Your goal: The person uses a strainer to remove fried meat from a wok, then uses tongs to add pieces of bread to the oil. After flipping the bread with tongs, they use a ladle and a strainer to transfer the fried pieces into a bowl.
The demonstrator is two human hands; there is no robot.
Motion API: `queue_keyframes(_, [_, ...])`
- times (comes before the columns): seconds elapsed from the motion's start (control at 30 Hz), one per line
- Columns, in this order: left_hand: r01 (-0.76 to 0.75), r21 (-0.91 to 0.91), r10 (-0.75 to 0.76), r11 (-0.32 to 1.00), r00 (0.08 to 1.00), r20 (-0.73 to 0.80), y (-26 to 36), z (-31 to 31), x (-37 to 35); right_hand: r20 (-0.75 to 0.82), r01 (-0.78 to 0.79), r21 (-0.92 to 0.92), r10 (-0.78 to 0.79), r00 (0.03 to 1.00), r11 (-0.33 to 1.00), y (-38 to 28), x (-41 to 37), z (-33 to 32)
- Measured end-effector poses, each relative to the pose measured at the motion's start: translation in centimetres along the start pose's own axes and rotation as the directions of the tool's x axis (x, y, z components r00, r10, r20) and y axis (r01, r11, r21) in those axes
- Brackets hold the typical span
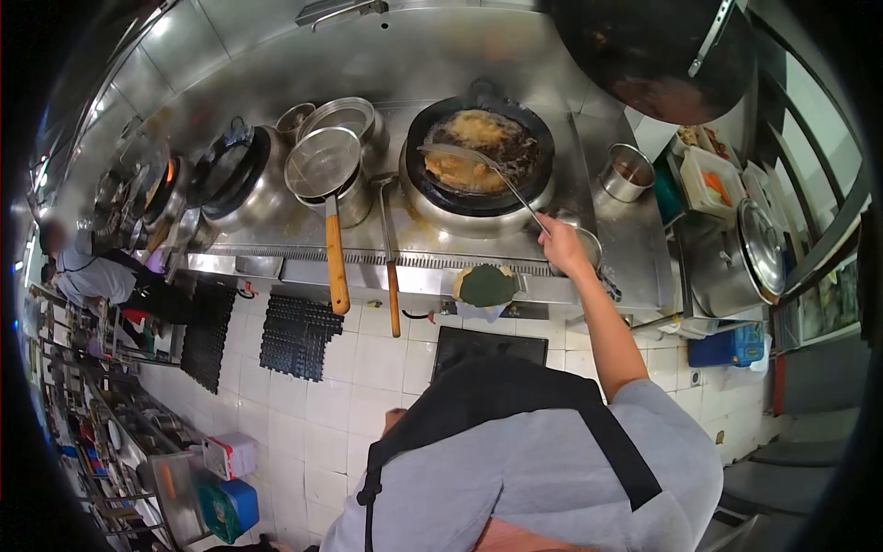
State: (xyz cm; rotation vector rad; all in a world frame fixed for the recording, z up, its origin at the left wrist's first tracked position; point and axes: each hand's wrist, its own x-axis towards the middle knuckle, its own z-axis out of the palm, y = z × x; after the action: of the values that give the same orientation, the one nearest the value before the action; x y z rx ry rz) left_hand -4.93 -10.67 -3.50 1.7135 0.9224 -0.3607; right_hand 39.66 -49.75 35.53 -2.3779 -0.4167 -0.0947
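steel range (276, 235) spans the frame. black wok (428, 189) sits in its right-hand burner, holding oil and golden fried pieces (474, 129). left of the wok, a wooden-handled strainer (322, 166) lies across a steel pot (359, 118). the skimmer (460, 155) head rests in the wok on the food, its thin handle running back to you. your right hand (561, 244) is closed tight on the handle's end, over the range's front edge. a green cloth (486, 285) sits just left of that hand.

pots (345, 120) left of wok (478, 204), canister (625, 173) right
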Motion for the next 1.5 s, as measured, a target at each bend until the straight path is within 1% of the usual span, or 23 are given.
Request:
queue_keyframes(0.1, [0.044, 0.010, -0.044, 0.999, 0.999, -0.026, -1.4, 0.7, -1.4, -0.068, -0.019, 0.015, 0.020, 0.997, 1.000, -0.1, -0.6, -1.1])
queue_keyframes(0.2, [0.061, -0.011, -0.062, 0.998, 0.997, -0.045, -1.8, 1.1, -2.1, -0.131, -0.089, 0.128, 0.106, 0.986, 0.988, -0.3, 0.1, -3.3])
queue_keyframes(0.3, [0.080, -0.034, -0.083, 0.996, 0.994, -0.076, -1.4, 1.2, -3.1, -0.155, -0.099, 0.204, 0.132, 0.979, 0.974, 4.7, 3.3, -3.6])
queue_keyframes(0.33, [0.086, -0.043, -0.089, 0.995, 0.993, -0.081, -1.4, 1.4, -3.3, -0.132, -0.147, 0.150, 0.167, 0.977, 0.978, 4.3, 4.0, -4.5])
queue_keyframes(0.43, [0.087, -0.067, -0.094, 0.994, 0.990, -0.102, -1.1, 1.9, -3.7, -0.088, -0.210, 0.180, 0.229, 0.969, 0.961, 4.9, 6.6, -5.7])
queue_keyframes(0.47, [0.091, -0.076, -0.099, 0.993, 0.989, -0.106, -0.8, 2.0, -3.9, 0.033, -0.327, 0.324, 0.335, 0.942, 0.888, 4.9, 7.1, -6.3])
queue_keyframes(0.57, [0.093, -0.089, -0.103, 0.992, 0.987, -0.122, -0.3, 2.8, -4.1, 0.093, -0.380, 0.411, 0.377, 0.922, 0.829, 5.3, 9.8, -5.3])
queue_keyframes(0.6, [0.092, -0.094, -0.104, 0.991, 0.986, -0.128, 0.1, 3.0, -4.3, 0.146, -0.396, 0.500, 0.377, 0.915, 0.770, 6.0, 11.1, -4.2])
queue_keyframes(0.7, [0.093, -0.105, -0.108, 0.990, 0.985, -0.138, 0.3, 3.7, -4.4, 0.277, -0.457, 0.655, 0.372, 0.886, 0.601, 6.7, 13.8, -1.4])
queue_keyframes(0.83, [0.099, -0.118, -0.117, 0.988, 0.981, -0.153, 0.8, 4.2, -4.8, 0.373, -0.517, 0.710, 0.368, 0.852, 0.477, 5.0, 15.5, 1.1])
queue_keyframes(0.87, [0.100, -0.119, -0.118, 0.988, 0.981, -0.156, 0.7, 4.3, -4.8, 0.369, -0.505, 0.727, 0.354, 0.859, 0.466, 4.7, 15.6, 1.8])
queue_keyframes(0.97, [0.101, -0.127, -0.122, 0.987, 0.979, -0.166, 0.7, 4.4, -4.9, 0.421, -0.527, 0.752, 0.327, 0.846, 0.395, 3.2, 15.8, 3.4])
queue_keyframes(1.1, [0.108, -0.134, -0.130, 0.985, 0.977, -0.167, 0.8, 4.4, -5.1, 0.416, -0.516, 0.810, 0.347, 0.840, 0.279, 1.3, 15.4, 4.3])
queue_keyframes(1.2, [0.110, -0.138, -0.133, 0.984, 0.977, -0.168, 0.7, 4.4, -5.0, 0.512, -0.567, 0.792, 0.261, 0.818, 0.224, 2.1, 16.1, 5.1])
queue_keyframes(1.4, [0.115, -0.150, -0.140, 0.982, 0.976, -0.165, 0.7, 4.5, -4.8, 0.503, -0.551, 0.825, 0.284, 0.816, 0.124, 1.5, 16.1, 5.4])
queue_keyframes(1.5, [0.117, -0.158, -0.143, 0.981, 0.975, -0.170, 0.7, 4.4, -4.7, 0.530, -0.567, 0.816, 0.246, 0.812, 0.112, 2.1, 16.0, 5.3])
